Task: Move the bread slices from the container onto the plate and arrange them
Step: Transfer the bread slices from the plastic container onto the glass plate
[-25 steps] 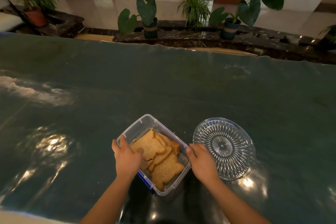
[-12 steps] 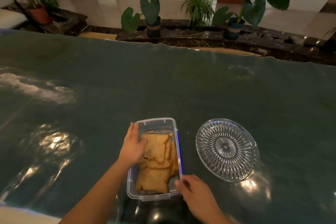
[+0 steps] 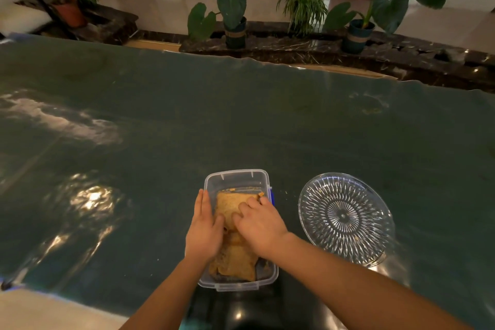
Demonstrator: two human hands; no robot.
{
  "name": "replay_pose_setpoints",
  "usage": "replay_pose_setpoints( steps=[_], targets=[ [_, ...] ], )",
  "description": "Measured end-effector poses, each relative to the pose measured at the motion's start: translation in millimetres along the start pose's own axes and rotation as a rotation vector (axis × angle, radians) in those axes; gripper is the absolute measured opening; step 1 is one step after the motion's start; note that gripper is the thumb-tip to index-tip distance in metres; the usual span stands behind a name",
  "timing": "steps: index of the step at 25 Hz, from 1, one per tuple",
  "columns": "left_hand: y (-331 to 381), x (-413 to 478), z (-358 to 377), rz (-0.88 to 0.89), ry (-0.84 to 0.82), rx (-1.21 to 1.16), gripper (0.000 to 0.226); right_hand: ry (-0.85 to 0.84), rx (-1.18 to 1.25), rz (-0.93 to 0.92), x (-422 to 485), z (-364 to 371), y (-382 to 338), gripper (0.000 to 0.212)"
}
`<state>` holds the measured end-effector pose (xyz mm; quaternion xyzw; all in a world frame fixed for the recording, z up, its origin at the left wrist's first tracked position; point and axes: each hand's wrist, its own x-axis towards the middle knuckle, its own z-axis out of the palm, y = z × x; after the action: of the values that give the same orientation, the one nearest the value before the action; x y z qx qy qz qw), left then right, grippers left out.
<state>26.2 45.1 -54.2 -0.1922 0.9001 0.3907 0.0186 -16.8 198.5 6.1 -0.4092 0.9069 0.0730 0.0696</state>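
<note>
**Bread slices all in the box, plate bare — nothing moved yet**

Bread slices (image 3: 235, 262) sit stacked in the container, low centre of frame, w/ both hands on top of them.

Green table (image 3: 241, 120) fills most of the frame. Potted plants (image 3: 233, 5) line a dark ledge along the top edge. Clear ribbed plate (image 3: 345, 218) sits right of centre, just beside the box but not touching; no bread on it, only a few crumbs.

Container (image 3: 237, 178) is clear plastic w/ a blue clip on its right side, far end empty, slices piled toward the near end.

Left hand (image 3: 205, 233) lies along the box's left wall, fingers together and straight, thumb in toward the bread. Right hand (image 3: 261, 225) reaches in from the right, fingers slightly spread and curled down onto the top slice; can't tell if it's actually pinched.

Progress: approx zero. Judging by this, first pick-up is under way; every slice left to carry over, then arranging.
</note>
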Motion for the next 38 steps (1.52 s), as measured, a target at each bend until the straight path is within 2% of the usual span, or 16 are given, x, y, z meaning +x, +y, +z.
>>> replay_pose_setpoints(
  steps=[3, 10, 12, 16, 19, 22, 26, 32, 36, 38],
  targets=[
    [-3, 0, -1, 0.009, 0.007, -0.068, 0.062, -0.112, -0.088, -0.016, 15, 2, 1, 0.027],
    [-5, 0, -3, -0.016, 0.017, -0.203, 0.054, -0.075, -0.184, -0.179, 2, 9, 11, 0.023],
    [-6, 0, -2, -0.018, 0.019, -0.202, 0.054, -0.106, -0.129, -0.170, 3, 9, 8, 0.021],
    [-7, 0, -2, -0.022, 0.026, -0.214, 0.053, -0.144, 0.070, -0.088, 9, 10, 8, 0.031],
    [-8, 1, -1, -0.018, 0.032, -0.215, 0.052, -0.126, 0.100, -0.085, 14, 6, 14, 0.023],
    [-9, 1, -1, -0.015, 0.040, -0.233, 0.052, -0.067, 0.197, -0.035, 18, 1, 18, 0.014],
    [-12, 2, 0, -0.030, 0.037, -0.299, 0.050, 0.078, 0.386, 0.024, 14, -20, 29, 0.013],
    [-9, 5, -4, -0.219, 0.009, -0.705, 0.057, 0.333, 0.504, 0.090, -33, -68, 64, 0.016],
    [-9, 3, -2, -0.196, 0.062, -0.619, 0.063, 0.503, 0.570, 0.218, -83, -86, 102, 0.022],
    [-10, 5, 0, -0.155, 0.085, -0.546, 0.057, 0.541, 0.526, 0.327, -106, -82, 129, 0.024]
  ],
)
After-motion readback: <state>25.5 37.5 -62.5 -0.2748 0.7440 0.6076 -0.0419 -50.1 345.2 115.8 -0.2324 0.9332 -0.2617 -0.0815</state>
